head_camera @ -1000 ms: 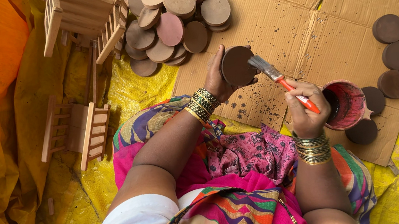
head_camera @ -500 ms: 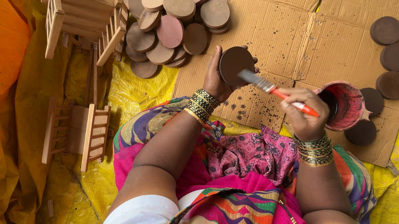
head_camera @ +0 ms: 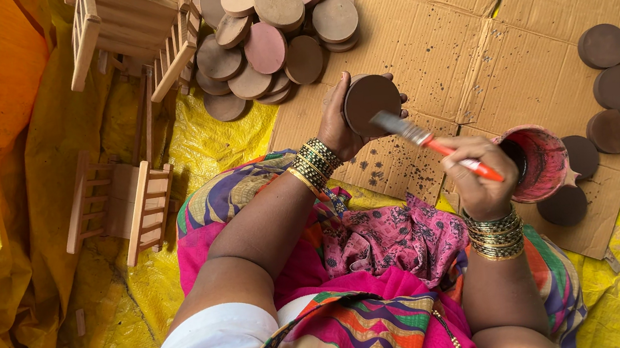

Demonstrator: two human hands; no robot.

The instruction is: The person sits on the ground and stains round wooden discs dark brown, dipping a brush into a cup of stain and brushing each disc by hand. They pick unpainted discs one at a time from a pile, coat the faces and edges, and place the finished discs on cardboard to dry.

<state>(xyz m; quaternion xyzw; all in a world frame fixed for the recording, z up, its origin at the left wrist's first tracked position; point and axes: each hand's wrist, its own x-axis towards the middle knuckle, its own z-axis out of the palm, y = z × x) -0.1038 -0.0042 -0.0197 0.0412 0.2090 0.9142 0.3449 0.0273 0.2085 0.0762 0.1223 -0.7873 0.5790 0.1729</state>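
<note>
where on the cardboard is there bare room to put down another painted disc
Bare cardboard lies between the unpainted disc pile and the painted discs. It is crowded by the paint pot and at both disc groups.

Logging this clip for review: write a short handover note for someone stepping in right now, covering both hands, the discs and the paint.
Left hand: holds a dark-painted round disc.
Right hand: grips an orange-handled brush, bristles at the disc's edge.
Paint pot: on the cardboard, beside the right hand.
Done: five dark discs laid out at right.
Left: a pile of unpainted discs at top.
</note>
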